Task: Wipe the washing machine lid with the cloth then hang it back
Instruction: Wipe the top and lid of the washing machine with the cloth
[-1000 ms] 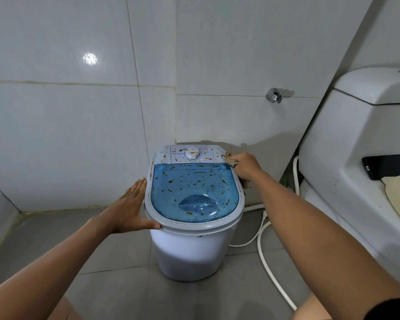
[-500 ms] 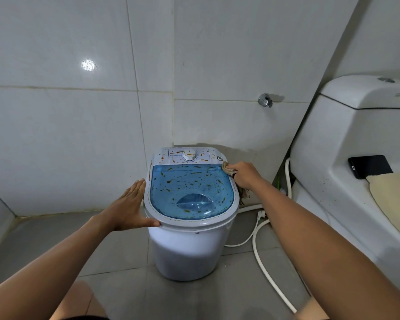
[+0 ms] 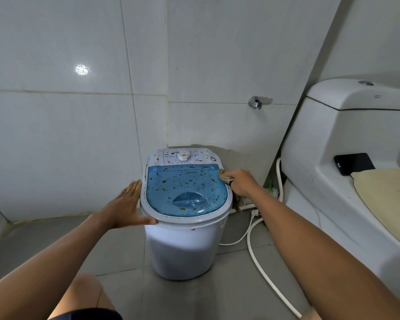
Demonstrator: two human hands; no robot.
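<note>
A small white washing machine (image 3: pixel 183 245) stands on the tiled floor against the wall. Its translucent blue lid (image 3: pixel 185 188) is speckled with brown stains. My right hand (image 3: pixel 240 183) presses a bunched beige cloth (image 3: pixel 225 176) onto the lid's right rear edge; part of the cloth hangs below the hand beside the machine. My left hand (image 3: pixel 125 206) lies flat with fingers spread against the machine's left rim, thumb on the front edge. A white control panel with a dial (image 3: pixel 184 155) sits behind the lid.
A white toilet (image 3: pixel 346 172) stands close on the right, with a black phone (image 3: pixel 353 163) and a cream mat (image 3: pixel 388 195) on it. White hoses (image 3: pixel 259 255) trail on the floor between toilet and machine. A metal tap (image 3: pixel 255 102) sticks out of the wall.
My right hand with the cloth has slid from the panel's right corner forward along the lid's right edge. The view has pulled back slightly. My left hand stays put.
</note>
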